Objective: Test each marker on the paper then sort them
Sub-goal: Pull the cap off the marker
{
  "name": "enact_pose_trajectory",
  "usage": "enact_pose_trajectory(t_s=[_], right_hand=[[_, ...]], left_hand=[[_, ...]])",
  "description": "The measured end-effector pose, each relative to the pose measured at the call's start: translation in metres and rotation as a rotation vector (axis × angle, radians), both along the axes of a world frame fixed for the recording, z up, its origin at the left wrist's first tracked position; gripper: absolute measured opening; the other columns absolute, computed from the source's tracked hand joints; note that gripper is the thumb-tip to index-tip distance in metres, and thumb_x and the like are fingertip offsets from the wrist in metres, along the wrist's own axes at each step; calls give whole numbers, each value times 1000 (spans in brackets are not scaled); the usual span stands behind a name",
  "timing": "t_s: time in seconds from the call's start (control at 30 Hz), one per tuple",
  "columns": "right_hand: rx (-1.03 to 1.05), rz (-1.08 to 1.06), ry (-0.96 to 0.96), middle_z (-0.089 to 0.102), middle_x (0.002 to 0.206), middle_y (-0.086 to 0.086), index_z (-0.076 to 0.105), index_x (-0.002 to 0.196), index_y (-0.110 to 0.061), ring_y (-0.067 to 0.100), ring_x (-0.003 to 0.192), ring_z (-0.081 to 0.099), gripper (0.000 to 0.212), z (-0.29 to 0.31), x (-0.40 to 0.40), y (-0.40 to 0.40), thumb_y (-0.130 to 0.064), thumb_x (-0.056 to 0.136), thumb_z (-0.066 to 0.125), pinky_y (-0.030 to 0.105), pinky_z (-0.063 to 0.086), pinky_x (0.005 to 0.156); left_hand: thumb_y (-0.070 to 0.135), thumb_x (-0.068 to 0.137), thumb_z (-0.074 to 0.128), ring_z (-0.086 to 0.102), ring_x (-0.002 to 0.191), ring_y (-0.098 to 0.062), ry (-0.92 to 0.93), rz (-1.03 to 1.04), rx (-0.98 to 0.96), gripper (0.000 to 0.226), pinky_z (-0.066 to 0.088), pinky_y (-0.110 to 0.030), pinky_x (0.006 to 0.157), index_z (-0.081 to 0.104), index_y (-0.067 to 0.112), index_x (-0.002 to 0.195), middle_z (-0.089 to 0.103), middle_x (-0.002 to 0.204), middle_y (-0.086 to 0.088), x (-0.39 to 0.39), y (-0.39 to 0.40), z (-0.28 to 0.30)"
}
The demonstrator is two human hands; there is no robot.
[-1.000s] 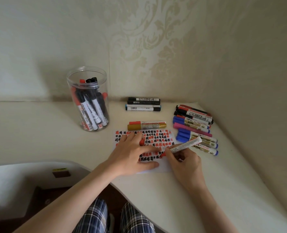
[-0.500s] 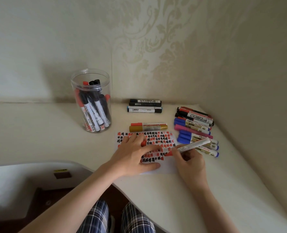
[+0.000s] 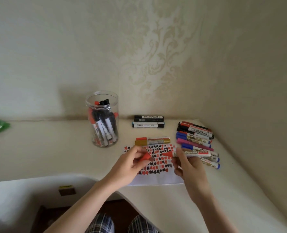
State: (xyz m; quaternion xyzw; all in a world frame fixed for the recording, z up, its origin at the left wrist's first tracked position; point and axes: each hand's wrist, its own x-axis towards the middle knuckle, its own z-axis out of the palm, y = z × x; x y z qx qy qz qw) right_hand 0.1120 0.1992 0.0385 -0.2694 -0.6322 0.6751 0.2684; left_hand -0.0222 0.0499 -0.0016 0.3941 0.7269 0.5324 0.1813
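Recapping looks like the step in hand: the right hand [image 3: 188,167] grips a red marker [image 3: 188,153] by its white barrel, fingers curled round it, while the left hand [image 3: 131,165] pinches the loose red cap [image 3: 146,157] between thumb and fingertips. Both are raised above the paper [image 3: 158,179], which lies on the surface [image 3: 55,157] and is already covered in rows of red and black test marks, with only its near strip blank.

What the coming move turns on is the line between tip and cap. The marker's long axis runs nearly level, left to right, with the bare red tip pointing left toward the left hand. The cap sits just beside that tip, slightly lower and to its left, its open end turned roughly toward it, though the exact angle is hard to read. The two are apart, not touching. To close them the cap would need to rise a little and square up with the barrel before sliding on.

Sorted groups lie on the surface: a mixed row [image 3: 196,140] just beyond the right hand, a red and a gold marker [image 3: 152,140] above the paper, black ones [image 3: 147,121] by the wall. A clear jar [image 3: 102,120] well to the left holds more
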Motion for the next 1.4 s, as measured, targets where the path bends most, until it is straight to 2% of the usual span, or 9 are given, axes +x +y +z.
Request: enact_pose_trajectory(t_s=[0.23, 0.37, 0.57, 0.77, 0.97, 1.1, 1.2, 1.3, 1.4], right_hand=[[15, 24, 2, 51, 64, 8, 58, 72, -8, 21, 60, 41, 33, 2, -3, -18, -33, 93, 59, 28, 33, 53], [15, 54, -26, 55, 64, 6, 61, 79, -5, 13, 57, 45, 31, 4, -5, -25, -32, 94, 59, 25, 36, 53], [47, 100, -16, 51, 63, 9, 64, 80, 1, 19, 58, 38, 43, 5, -6, -35, -42, 84, 65, 28, 32, 52], [-117, 101, 22, 57, 65, 2, 69, 86, -5, 11, 60, 47, 33, 1, -9, -41, -37, 78, 70, 25, 42, 61], [-216, 194, 37, 54, 73, 6, 67, 99, -5, 16, 67, 45, 31, -4, -10, -45, -32, 84, 68, 28, 43, 66], [-185, 220, -17, 56, 71, 4, 65, 95, -8, 13, 64, 50, 36, -1, -6, -36, -39, 78, 70, 25, 43, 59], [-213, 156, -19, 60, 74, 4, 67, 94, -8, 12, 65, 53, 37, 2, -1, -24, -42, 81, 69, 23, 41, 54], [-91, 136, -75, 66, 77, 6, 71, 92, -11, 14, 69, 59, 35, 2, 3, -17, -41, 74, 72, 25, 46, 59], [50, 200, -108, 73, 83, 5, 73, 93, -15, 18, 75, 66, 25, 1, 2, -22, -32, 75, 76, 26, 53, 67]], left_hand=[[15, 93, 64, 68, 96, -4, -21, 12, 65, 17, 53, -22, 84, 64, 18, 110, 71, 102, 8, 5, -8, 8], [19, 94, 62, 68, 95, -7, -5, 14, 78, 19, 55, -27, 84, 65, 19, 113, 70, 104, 8, 6, -8, 13], [24, 94, 62, 67, 98, -9, 96, -5, 107, 21, 55, -29, 85, 67, 19, 114, 70, 105, 10, 12, -5, 18], [32, 90, 63, 68, 95, -6, 138, 86, 168, 25, 56, -31, 85, 69, 19, 110, 72, 103, 10, 19, -8, 16], [36, 87, 61, 69, 91, -5, 184, 86, 173, 29, 56, -24, 79, 71, 18, 109, 72, 99, 12, 21, -16, 14], [21, 91, 65, 69, 94, -7, 43, 31, 133, 19, 55, -22, 82, 71, 18, 109, 73, 98, 11, 14, -16, 18], [23, 88, 65, 68, 98, -9, -33, -1, 129, 19, 55, -25, 86, 70, 23, 107, 71, 101, 13, 7, -22, 24], [16, 89, 66, 67, 100, -8, -11, 5, 120, 20, 53, -24, 90, 70, 20, 108, 72, 102, 12, -4, -31, 29], [8, 88, 68, 69, 95, -8, -91, 128, 245, 27, 52, -17, 83, 64, 18, 112, 72, 99, 8, -6, -32, 36]])
